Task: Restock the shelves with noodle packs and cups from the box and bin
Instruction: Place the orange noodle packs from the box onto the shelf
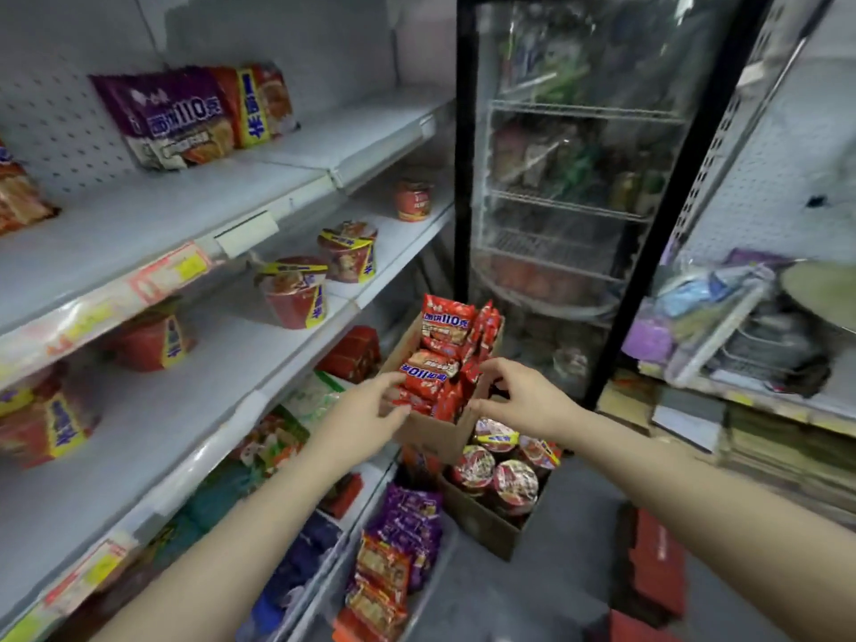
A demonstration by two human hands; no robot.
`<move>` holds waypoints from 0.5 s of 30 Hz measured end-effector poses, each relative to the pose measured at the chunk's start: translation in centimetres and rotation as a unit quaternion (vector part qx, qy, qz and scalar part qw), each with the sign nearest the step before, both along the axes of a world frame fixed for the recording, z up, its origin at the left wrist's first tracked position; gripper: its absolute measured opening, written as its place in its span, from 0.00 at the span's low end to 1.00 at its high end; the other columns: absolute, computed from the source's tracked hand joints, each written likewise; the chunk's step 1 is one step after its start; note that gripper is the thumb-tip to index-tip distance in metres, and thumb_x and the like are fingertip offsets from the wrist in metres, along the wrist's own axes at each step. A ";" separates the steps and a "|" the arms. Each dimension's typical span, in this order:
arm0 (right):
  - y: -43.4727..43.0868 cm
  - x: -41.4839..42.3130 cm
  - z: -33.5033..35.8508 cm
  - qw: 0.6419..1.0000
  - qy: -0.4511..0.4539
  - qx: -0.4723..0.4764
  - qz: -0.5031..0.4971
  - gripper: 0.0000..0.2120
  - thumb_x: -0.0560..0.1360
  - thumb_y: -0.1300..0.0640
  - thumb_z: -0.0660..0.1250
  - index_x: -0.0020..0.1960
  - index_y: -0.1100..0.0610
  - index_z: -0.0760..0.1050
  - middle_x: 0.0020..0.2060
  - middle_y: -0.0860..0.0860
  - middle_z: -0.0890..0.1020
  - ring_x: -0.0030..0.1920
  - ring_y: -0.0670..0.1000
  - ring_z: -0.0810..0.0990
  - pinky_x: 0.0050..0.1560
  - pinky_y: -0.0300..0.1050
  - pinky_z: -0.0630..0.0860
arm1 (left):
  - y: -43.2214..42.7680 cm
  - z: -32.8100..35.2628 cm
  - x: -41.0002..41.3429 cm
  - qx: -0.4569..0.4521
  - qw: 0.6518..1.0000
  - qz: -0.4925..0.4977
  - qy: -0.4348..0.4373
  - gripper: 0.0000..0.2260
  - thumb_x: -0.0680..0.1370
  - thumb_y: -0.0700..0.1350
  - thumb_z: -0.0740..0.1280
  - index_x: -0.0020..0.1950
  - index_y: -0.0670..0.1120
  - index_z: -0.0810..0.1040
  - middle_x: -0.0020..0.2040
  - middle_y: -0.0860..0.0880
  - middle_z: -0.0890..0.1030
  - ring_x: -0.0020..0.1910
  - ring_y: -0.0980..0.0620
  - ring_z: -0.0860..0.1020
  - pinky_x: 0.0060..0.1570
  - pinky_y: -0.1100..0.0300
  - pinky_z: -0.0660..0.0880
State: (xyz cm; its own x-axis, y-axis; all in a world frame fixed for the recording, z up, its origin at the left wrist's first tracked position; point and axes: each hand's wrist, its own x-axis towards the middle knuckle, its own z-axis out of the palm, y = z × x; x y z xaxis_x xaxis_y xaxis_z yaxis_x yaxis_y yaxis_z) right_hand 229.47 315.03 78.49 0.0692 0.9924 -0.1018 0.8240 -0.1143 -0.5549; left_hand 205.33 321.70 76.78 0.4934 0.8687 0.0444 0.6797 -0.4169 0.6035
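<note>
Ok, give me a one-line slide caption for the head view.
Both hands, left hand and right hand, reach into a cardboard box of red noodle packs beside sparsely stocked shelves.

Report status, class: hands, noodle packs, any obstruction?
Left hand and right hand both on red noodle packs in cardboard box. Nothing blocking.

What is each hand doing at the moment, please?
Left hand: pinching a red noodle pack in the box.
Right hand: fingers curled over the packs; grip cannot be told.
</note>
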 end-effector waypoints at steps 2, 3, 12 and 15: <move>0.1 2.0 -0.4 1.000 0.000 -0.003 -0.016 0.31 0.75 0.44 0.69 0.73 0.55 0.66 0.67 0.49 0.74 0.63 0.49 0.75 0.63 0.45 0.73 | 1.1 -0.5 2.6 -0.013 1.000 -0.014 0.003 0.21 0.78 0.51 0.68 0.72 0.54 0.71 0.58 0.56 0.80 0.55 0.56 0.79 0.57 0.53 0.76; 0.2 3.1 -0.7 1.000 0.001 -0.004 -0.021 0.31 0.74 0.44 0.70 0.73 0.55 0.66 0.68 0.50 0.74 0.65 0.49 0.74 0.64 0.45 0.72 | 1.6 -0.8 4.0 -0.017 1.000 -0.020 0.001 0.22 0.78 0.51 0.68 0.72 0.54 0.71 0.57 0.56 0.81 0.55 0.56 0.79 0.58 0.53 0.76; 6.6 12.7 -1.9 0.999 -0.009 -0.035 -0.015 0.28 0.75 0.46 0.70 0.71 0.54 0.68 0.66 0.49 0.75 0.62 0.49 0.75 0.61 0.42 0.73 | 8.5 -3.8 14.6 -0.061 0.998 -0.009 0.010 0.24 0.78 0.54 0.69 0.72 0.53 0.70 0.58 0.54 0.80 0.57 0.54 0.78 0.60 0.53 0.76; 9.8 15.6 -2.4 0.999 -0.004 -0.045 -0.005 0.25 0.75 0.45 0.70 0.68 0.54 0.70 0.65 0.50 0.76 0.63 0.49 0.75 0.64 0.45 0.73 | 11.1 -4.6 17.4 -0.080 0.997 0.015 0.003 0.24 0.78 0.53 0.69 0.73 0.52 0.70 0.61 0.52 0.80 0.59 0.54 0.78 0.61 0.54 0.75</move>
State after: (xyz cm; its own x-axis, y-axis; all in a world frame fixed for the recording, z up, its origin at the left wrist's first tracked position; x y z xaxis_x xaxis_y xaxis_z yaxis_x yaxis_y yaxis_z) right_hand 245.11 324.79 76.13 0.0809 0.9785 -0.1896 0.8266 -0.1721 -0.5359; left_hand 222.78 332.77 72.23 0.4662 0.8792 -0.0981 0.6939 -0.2947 0.6570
